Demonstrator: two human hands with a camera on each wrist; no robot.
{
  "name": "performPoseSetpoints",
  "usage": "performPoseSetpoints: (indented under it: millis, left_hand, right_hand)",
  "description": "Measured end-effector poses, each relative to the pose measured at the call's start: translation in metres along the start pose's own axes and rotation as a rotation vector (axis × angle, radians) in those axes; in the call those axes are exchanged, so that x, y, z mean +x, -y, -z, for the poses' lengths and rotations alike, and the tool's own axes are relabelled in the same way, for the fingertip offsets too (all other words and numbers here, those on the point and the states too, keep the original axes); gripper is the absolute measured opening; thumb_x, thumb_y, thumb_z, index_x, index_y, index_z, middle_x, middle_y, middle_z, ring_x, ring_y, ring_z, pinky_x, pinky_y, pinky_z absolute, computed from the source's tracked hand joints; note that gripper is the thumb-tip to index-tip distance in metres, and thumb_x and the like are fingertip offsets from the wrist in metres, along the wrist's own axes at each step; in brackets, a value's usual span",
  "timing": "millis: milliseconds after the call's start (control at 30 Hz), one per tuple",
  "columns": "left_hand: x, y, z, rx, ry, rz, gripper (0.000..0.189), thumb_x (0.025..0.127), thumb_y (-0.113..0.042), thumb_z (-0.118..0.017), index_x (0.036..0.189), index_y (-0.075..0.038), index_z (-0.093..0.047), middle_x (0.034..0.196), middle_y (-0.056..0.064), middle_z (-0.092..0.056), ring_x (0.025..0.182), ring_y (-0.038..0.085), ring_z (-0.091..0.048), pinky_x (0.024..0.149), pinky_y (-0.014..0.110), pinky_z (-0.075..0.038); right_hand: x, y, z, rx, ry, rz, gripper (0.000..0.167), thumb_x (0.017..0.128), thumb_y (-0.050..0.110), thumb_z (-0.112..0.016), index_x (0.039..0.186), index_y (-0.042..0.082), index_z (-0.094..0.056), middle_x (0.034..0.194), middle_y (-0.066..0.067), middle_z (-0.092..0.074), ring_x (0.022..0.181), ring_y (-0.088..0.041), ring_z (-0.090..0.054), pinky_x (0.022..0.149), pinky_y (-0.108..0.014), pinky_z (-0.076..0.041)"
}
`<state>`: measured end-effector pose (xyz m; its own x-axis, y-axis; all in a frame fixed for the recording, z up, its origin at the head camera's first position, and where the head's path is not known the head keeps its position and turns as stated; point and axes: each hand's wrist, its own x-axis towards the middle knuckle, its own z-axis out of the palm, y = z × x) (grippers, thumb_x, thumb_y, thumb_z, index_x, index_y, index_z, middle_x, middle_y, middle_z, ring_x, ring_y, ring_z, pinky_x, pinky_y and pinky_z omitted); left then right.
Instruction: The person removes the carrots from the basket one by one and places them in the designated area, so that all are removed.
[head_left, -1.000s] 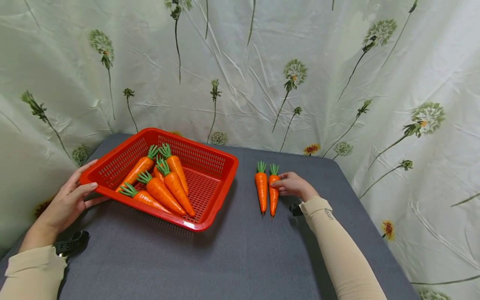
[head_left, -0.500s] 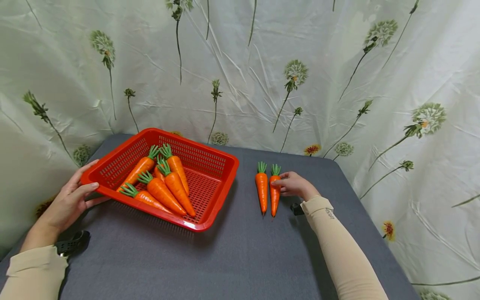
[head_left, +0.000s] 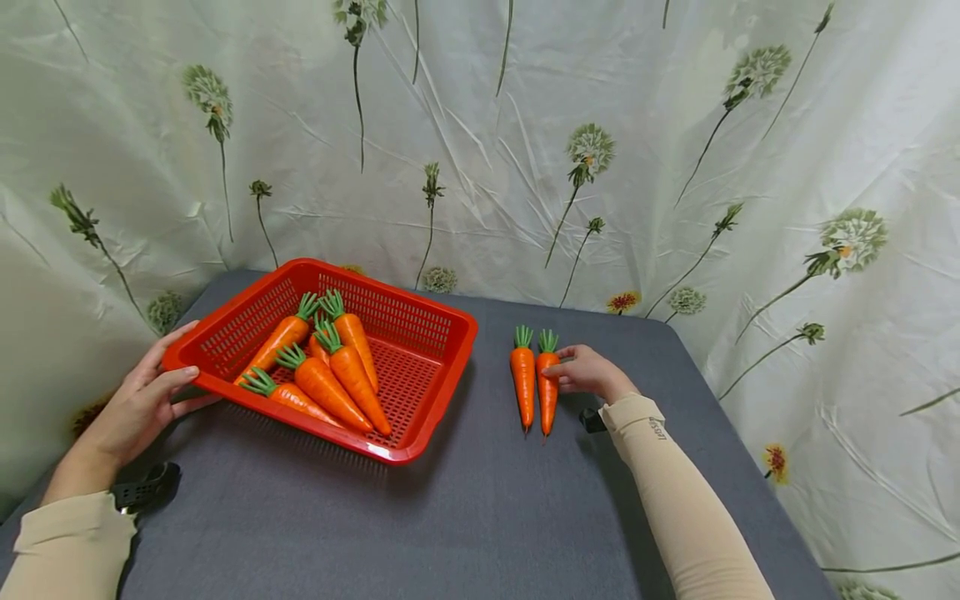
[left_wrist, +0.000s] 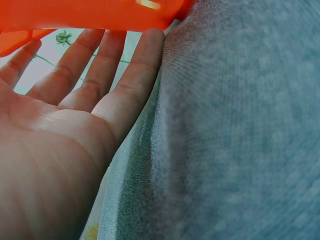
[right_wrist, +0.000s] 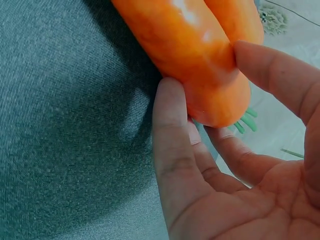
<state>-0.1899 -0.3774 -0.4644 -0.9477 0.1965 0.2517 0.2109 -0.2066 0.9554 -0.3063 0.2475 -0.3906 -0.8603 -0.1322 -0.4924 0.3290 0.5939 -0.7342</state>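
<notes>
On the tabletop (head_left: 315,525), our right grip (head_left: 588,372), half closed, holds a carrot (head_left: 548,404) beside another carrot (head_left: 522,385); our left grip (head_left: 135,408), loosely spread, pinches the basket (head_left: 411,319), carrots (head_left: 324,390) inside.

Your left hand (head_left: 138,404) and right hand (head_left: 596,372), both bare, extend from beige sleeves (head_left: 693,508) with wrinkled cuffs (head_left: 75,515). Dark lettering (head_left: 657,428), too small to read, marks your right sleeve near its cuff. Black wrist fittings (head_left: 146,487): left, strap-like; right, smaller in view.
</notes>
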Motion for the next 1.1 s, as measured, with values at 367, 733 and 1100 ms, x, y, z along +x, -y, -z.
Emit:
performPoseSetpoints:
  millis: [367,733,1100]
  left_hand:
    - [-0.0005,0.0006,0.0002,-0.007,-0.001,-0.004,0.065,0.112,0.001,-0.035,0.171,-0.026,-0.024,0.150,-0.014,-0.047,0.123,-0.002,-0.066,0.085,0.027,-0.064]
    - [0.0001,0.0006,-0.0003,0.011,-0.012,0.010,0.065,0.113,-0.001,-0.036,0.171,-0.027,-0.023,0.149,-0.014,-0.046,0.122,-0.002,-0.066,0.085,0.026,-0.064]
    - [-0.0001,-0.0022,-0.0011,-0.014,-0.016,0.008,0.064,0.112,0.000,-0.035,0.169,-0.029,-0.026,0.148,-0.015,-0.047,0.122,-0.002,-0.066,0.084,0.026,-0.064]
  right_hand:
    - [0.0044,0.0008,-0.0009,0.019,0.012,0.000,0.069,0.107,0.014,-0.065,0.161,-0.010,-0.029,0.154,-0.028,-0.047,0.109,-0.018,-0.066,0.108,-0.038,-0.058]
    - [0.0036,0.0006,0.0012,-0.001,0.022,0.004,0.068,0.109,0.018,-0.063,0.160,-0.010,-0.029,0.150,-0.026,-0.050,0.113,-0.020,-0.066,0.113,-0.042,-0.056]
    - [-0.0009,0.0041,0.0030,-0.031,0.033,0.025,0.070,0.110,0.021,-0.060,0.161,-0.012,-0.026,0.155,-0.031,-0.049,0.128,-0.032,-0.065,0.117,-0.049,-0.052]
